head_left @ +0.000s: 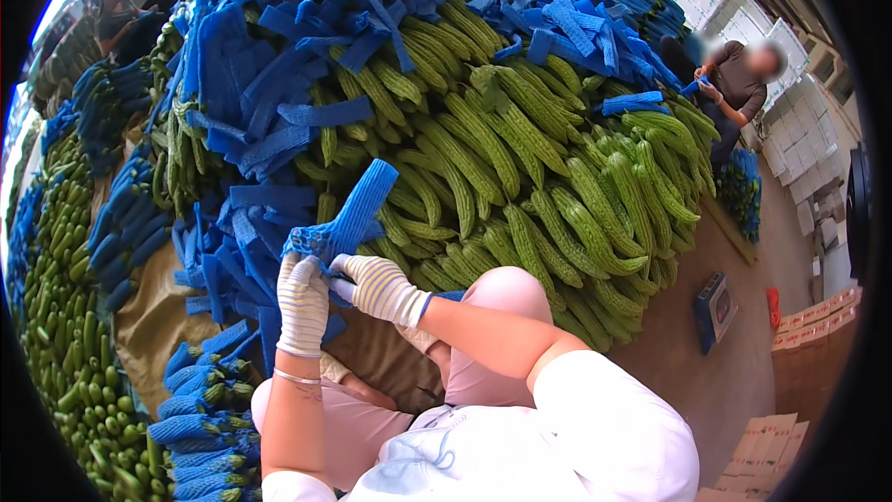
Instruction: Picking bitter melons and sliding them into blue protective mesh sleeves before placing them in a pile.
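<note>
My left hand (303,307), in a striped knit glove, is closed on the gathered lower end of a blue foam net sleeve (360,197). My right hand (383,288), gloved the same way, pinches that end from the right. The sleeve's flat far end points up and away, and its mesh is spread near my fingers. Whether anything is inside it, I cannot tell. Just beyond my hands rises a large heap of green bitter melons (483,144). Loose blue sleeves (269,84) cover the heap's left and top.
Sleeved bitter melons (190,428) are stacked at lower left, beside a pile of smooth green vegetables (70,353). A blue box (715,311) sits on the floor at right. Another person (739,84) handles a blue sleeve near stacked white boxes (799,125). Cartons (818,344) stand at lower right.
</note>
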Demonstrator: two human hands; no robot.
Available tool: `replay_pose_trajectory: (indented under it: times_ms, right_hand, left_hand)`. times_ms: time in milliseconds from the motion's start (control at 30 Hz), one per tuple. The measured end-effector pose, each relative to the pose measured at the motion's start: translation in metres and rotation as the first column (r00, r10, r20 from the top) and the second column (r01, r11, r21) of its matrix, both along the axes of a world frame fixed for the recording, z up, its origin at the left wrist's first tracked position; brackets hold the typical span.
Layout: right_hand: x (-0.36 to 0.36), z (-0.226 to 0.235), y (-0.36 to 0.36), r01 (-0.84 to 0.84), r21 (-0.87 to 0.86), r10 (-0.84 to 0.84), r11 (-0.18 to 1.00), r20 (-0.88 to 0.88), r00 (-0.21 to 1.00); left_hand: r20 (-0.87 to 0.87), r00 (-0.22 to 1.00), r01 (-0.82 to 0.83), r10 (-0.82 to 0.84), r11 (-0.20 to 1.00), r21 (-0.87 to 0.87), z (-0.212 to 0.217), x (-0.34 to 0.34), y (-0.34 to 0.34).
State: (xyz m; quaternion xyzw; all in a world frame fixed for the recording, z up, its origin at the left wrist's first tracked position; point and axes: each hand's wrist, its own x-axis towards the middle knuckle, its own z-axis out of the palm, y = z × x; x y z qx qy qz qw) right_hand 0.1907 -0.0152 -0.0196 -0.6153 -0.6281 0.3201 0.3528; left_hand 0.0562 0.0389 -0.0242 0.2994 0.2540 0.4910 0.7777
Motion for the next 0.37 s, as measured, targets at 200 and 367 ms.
replay_pose_trajectory:
  times_ms: [200, 367]
  right_hand:
    - [-0.003, -0.006, 0.011, 0.03, 0.011, -0.005, 0.999, -0.867, 0.498]
    - [0.019, -0.009, 0.008, -0.178, -0.023, 0.061, 0.984, -0.89, 0.452]
  left_hand:
    - [-0.286, 0.955, 0.115, -0.083, 0.989, 0.096, -0.028, -0.01, 0.014]
    - [-0.609, 0.778, 0.411, -0.153, 0.858, 0.31, -0.046, -0.012, 0.008]
